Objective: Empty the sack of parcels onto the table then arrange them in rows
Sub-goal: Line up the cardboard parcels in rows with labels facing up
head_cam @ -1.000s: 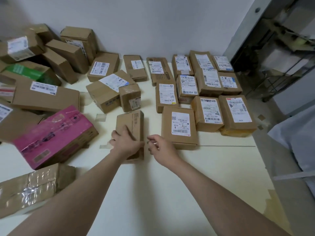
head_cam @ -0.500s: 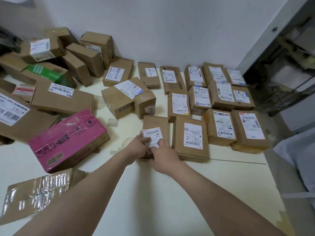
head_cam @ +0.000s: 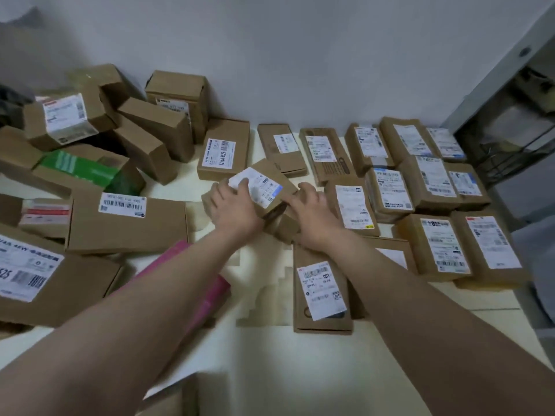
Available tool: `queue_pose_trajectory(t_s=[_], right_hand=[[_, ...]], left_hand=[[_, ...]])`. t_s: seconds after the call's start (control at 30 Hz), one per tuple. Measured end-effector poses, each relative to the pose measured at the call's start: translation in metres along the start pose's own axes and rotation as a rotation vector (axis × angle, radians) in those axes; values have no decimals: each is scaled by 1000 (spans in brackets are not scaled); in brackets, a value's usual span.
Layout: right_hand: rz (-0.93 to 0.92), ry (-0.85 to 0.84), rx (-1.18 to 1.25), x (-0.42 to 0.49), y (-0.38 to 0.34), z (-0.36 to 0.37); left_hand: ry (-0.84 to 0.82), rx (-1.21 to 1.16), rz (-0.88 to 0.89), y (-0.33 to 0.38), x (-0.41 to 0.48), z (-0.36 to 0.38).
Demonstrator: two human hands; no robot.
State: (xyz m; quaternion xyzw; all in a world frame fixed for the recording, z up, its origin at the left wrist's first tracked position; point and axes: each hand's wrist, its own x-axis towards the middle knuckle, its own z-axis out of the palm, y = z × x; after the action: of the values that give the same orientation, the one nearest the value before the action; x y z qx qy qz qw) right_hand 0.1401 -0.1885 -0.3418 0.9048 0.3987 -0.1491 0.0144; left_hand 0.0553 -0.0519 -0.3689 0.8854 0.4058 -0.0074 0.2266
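Note:
Both my hands are on a brown cardboard parcel (head_cam: pixel 264 183) with a white label, in the middle of the cream table (head_cam: pixel 270 370). My left hand (head_cam: pixel 237 207) lies over its top and left side, fingers on the label. My right hand (head_cam: pixel 312 213) grips its right edge. A smaller brown box (head_cam: pixel 285 228) sits against it, partly hidden under my hands. A flat parcel (head_cam: pixel 321 292) lies label up just below my right wrist. Several labelled parcels (head_cam: pixel 435 199) lie in rows on the right.
A loose heap of brown boxes (head_cam: pixel 135 139) fills the left side, with a green-taped box (head_cam: pixel 78 172) and a long box (head_cam: pixel 126 220). A pink parcel (head_cam: pixel 207 298) lies under my left forearm. The wall is behind; a metal rack (head_cam: pixel 516 130) stands to the right.
My hands have let go of the flat parcel, which now lies label up in the front row. Both hands have reached forward onto the larger labelled parcel in the middle.

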Motion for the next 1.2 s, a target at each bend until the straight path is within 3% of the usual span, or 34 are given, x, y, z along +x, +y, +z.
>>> queue_pose_trajectory(t_s=[0.1,0.2,0.3,0.4,0.53,0.7,0.77,0.97,1.2], right_hand=[[55,62,80,11,8,6],[222,52,398,17,28,-7],[319,53,670,22,52,-22],[277,17,597,42,69,-19],[302,111,413,66,69,1],[164,-96,223,54,60,34],[150,-88,193,56,61,28],[227,186,348,94,55,1],[-26,90,189,165,48,-2]], left_hand=[[-146,104,16,-3,28,-6],[-306,192,25,-17,41,-8],[-288,169,24,-21,34,-3],[-241,98,-35,-10,17,7],[-200,66,-148,5,6,20],[-228,-5,-249,23,-7,29],[-248,-22,-275,25,-3,27],[116,-267,-301,11,67,12],[39,-211,-264,-20,140,-9]])
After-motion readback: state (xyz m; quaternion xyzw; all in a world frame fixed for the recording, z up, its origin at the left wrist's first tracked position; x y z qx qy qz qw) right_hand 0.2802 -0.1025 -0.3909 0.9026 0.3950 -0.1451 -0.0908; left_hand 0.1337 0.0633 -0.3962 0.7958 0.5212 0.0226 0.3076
